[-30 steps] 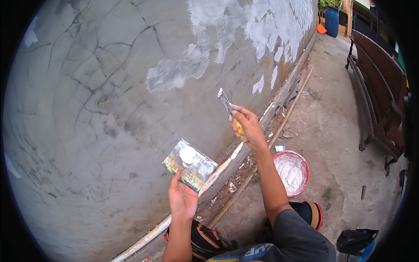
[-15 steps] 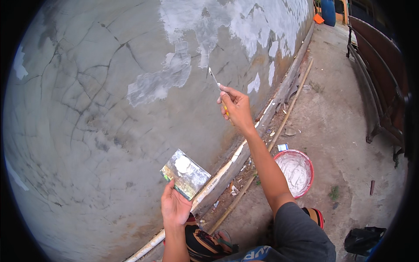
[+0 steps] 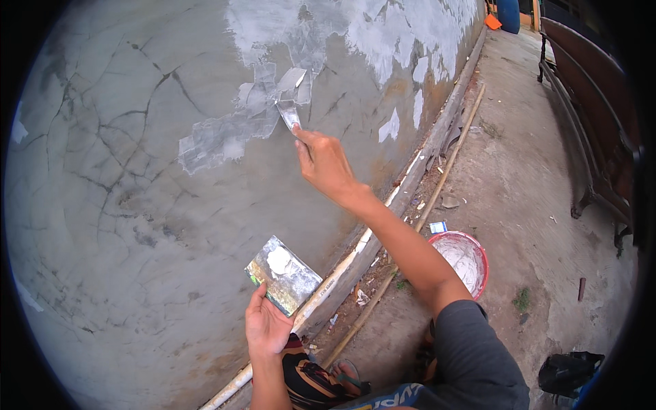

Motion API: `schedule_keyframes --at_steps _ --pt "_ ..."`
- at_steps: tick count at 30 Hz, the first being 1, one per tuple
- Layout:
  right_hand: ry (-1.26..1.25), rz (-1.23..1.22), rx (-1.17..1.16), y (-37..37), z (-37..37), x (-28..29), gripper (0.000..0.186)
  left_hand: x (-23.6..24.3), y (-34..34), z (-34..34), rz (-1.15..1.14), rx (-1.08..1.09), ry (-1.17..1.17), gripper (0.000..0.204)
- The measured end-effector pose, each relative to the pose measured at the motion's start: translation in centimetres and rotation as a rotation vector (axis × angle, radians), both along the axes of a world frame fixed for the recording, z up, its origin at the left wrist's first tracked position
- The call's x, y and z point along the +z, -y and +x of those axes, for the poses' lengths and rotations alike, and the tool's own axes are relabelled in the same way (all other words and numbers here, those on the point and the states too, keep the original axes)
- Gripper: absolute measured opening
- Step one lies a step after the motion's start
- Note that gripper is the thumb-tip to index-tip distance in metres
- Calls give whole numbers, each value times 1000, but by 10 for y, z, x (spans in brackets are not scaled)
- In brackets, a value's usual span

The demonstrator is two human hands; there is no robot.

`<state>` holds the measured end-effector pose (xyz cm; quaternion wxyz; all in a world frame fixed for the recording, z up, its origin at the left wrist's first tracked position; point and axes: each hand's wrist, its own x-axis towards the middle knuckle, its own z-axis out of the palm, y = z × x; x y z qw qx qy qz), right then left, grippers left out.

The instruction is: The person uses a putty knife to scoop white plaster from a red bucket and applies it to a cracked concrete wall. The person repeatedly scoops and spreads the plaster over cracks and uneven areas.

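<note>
My right hand (image 3: 326,160) is closed round a putty knife (image 3: 288,115), its handle mostly hidden by my fingers. The metal blade lies against the cracked grey wall (image 3: 225,205), at the lower edge of a pale filler patch (image 3: 212,140). A thicker white dab of filler shows just above the blade. Lower down, my left hand (image 3: 268,326) grips a flat, stained rectangular board (image 3: 290,279) by its near edge, thumb on top. On the board sits a lump of white filler (image 3: 279,260).
A red-rimmed tub of white filler (image 3: 484,256) stands on the ground to my right. A long pole (image 3: 437,195) and a white pipe (image 3: 348,263) run along the wall's foot. Further right are a dark bench (image 3: 591,109) and a black bag (image 3: 566,374). A blue barrel (image 3: 508,15) stands far off.
My right hand has moved left and turned, bringing the putty knife's blade onto the wall. Fresh filler now shows there. The board stays in my left hand; the view has shifted slightly.
</note>
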<state>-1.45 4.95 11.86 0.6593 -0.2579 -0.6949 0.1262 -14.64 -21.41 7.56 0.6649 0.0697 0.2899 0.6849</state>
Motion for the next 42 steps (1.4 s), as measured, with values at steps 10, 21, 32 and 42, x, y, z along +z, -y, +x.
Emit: schedule_keyframes --at_steps 10,21,32,42 --pt "178 -561 97 -35 89 102 36 3 1 -3 2 3 37 41" --pt "203 -478 198 11 47 76 34 4 4 -6 24 -28 58 40" --pt "59 -167 -73 -9 23 62 30 5 4 -2 52 -20 93 41" --pt "-143 -152 -103 -13 2 51 27 8 0 3 49 -46 77 41"
